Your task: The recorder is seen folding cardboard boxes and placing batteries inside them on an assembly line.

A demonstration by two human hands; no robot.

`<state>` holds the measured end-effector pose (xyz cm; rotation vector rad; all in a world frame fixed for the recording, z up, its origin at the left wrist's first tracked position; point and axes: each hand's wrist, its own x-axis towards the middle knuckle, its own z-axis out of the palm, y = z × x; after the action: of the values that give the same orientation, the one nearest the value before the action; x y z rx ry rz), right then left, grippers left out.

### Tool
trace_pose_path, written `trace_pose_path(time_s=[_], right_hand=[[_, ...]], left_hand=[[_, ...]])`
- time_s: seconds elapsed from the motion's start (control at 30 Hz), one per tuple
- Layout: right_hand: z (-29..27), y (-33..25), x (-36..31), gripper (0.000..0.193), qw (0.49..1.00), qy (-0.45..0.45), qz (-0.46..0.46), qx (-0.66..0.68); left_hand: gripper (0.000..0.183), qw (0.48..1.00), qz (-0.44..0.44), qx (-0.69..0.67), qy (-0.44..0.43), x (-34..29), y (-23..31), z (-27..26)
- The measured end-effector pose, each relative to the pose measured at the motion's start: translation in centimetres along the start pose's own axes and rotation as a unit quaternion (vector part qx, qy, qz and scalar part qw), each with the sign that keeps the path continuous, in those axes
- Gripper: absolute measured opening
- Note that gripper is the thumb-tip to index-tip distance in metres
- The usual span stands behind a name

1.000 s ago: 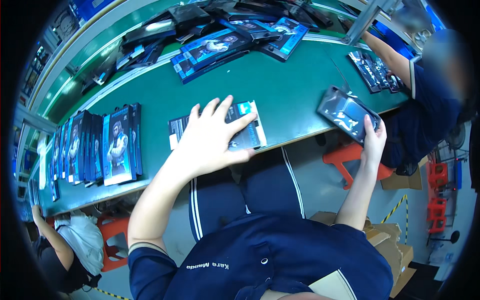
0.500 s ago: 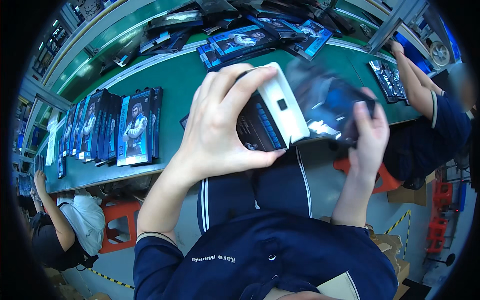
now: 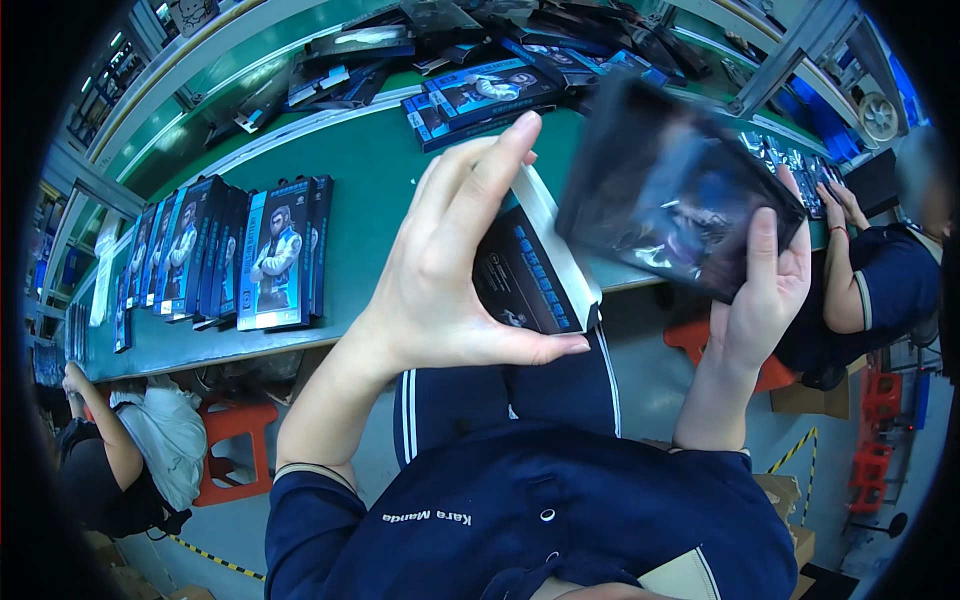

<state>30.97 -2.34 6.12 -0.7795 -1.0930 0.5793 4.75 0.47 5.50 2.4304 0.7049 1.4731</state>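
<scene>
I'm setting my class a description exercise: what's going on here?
The person's left hand holds a black-and-blue cardboard box, its white end toward the right. The right hand grips a flat, rectangular black pack with a glossy plastic face, close to that end; whether they touch is unclear. On the green tabletop, similar boxes stand in a row at left, and a heap of boxes lies farther back.

"What is standing on the left?"
"An orange stool (image 3: 225,432) is."
"And on the right?"
"A carton (image 3: 820,398) is resting on the floor (image 3: 642,400) near striped tape (image 3: 794,450); higher up, a fan (image 3: 880,117) is showing near a metal post (image 3: 800,48)."
</scene>
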Motion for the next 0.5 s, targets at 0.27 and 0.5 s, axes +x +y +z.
trace_pose_path(time_s=[0.27, 0.5], right_hand=[[-2.4, -4.6, 4.9, 0.058, 0.94, -0.265, -0.086, -0.198], [1.0, -3.7, 7.7, 0.061, 0.905, -0.365, -0.043, -0.212]], left_hand=[[0.129, 0.99, 0.009, 0.11, -0.091, 0.5, 1.3, -0.9], [0.122, 0.987, -0.054, 0.141, -0.058, 0.2, -0.6, -0.7]])
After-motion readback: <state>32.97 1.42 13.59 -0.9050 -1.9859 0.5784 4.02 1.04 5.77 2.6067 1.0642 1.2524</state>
